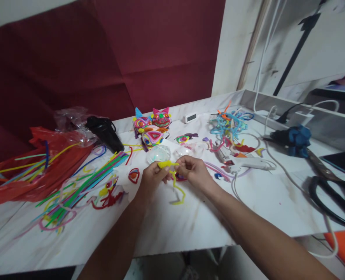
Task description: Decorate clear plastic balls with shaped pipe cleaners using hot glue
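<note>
Yellow stem (164,165) between hands, above desk (186,229). Left hand (153,177): fingers clamped on thick end. Right hand (193,170): fingers pinch thin strand. Held stretch runs crosswise, hands equally near; bent tail hangs below.

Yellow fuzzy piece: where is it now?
In the head view, the yellow fuzzy piece is below centre, held between the left hand and right hand.

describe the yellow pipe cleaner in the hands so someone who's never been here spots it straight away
Find the white tabletop before the dark red backdrop, then the left hand and right hand close together over its middle. The yellow pipe cleaner is pinched between them, a kinked tail hanging below. Unlike the yellow strands lying on the red plastic bag, it is held.
</note>
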### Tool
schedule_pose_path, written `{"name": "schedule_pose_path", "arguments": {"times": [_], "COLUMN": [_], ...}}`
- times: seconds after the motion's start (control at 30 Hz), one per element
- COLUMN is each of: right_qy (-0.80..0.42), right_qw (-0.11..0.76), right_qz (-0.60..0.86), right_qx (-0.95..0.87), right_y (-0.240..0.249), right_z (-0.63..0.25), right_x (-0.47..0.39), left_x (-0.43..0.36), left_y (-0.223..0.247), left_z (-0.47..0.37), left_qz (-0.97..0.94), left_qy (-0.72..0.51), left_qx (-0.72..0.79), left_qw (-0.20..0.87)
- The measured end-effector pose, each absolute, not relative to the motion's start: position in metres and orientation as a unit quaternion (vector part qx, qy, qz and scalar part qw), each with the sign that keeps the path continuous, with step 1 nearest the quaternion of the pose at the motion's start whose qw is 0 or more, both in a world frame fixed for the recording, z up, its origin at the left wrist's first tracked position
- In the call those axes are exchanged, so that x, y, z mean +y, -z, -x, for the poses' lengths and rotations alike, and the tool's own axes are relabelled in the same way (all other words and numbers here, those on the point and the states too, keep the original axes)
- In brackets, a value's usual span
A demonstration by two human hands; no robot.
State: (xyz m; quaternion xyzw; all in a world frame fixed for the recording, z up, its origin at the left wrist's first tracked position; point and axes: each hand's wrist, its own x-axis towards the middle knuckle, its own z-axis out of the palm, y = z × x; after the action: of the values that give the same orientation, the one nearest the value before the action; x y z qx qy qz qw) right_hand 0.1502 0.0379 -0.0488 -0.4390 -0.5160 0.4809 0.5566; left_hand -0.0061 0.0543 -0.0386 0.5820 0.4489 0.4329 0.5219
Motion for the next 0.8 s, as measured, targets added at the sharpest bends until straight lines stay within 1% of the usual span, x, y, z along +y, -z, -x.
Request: {"name": "schedule_pose_path", "arguments": {"times": [0.07,0.2,0.33,0.5,0.67,0.8], "right_qy": [-0.509,-0.595,-0.581,-0.567,-0.592,-0.596], "right_qw": [0.548,0.521,0.532,0.528,0.522,0.522], "right_qz": [0.423,0.363,0.41,0.42,0.4,0.41], "right_qx": [-0.512,-0.493,-0.459,-0.473,-0.466,-0.452], "right_y": [0.043,0.035,0.036,0.04,0.041,0.041], "right_z": [-0.15,-0.151,-0.153,-0.154,-0.153,-0.153], "right_x": [0.035,0.032,0.034,0.035,0.035,0.036], "left_x": [0.055,0.054,0.051,0.05,0.051,0.052], "left_y": [0.038,0.039,0.039,0.039,0.04,0.041], "left_z": [0.006,0.008,0.009,0.008,0.009,0.009], "left_qz": [-0.591,-0.646,-0.672,-0.668,-0.646,-0.632], "left_qy": [-0.44,-0.41,-0.393,-0.417,-0.436,-0.447], "left_qx": [0.442,0.446,0.453,0.448,0.447,0.444], "left_qw": [0.512,0.465,0.435,0.423,0.439,0.452]}}
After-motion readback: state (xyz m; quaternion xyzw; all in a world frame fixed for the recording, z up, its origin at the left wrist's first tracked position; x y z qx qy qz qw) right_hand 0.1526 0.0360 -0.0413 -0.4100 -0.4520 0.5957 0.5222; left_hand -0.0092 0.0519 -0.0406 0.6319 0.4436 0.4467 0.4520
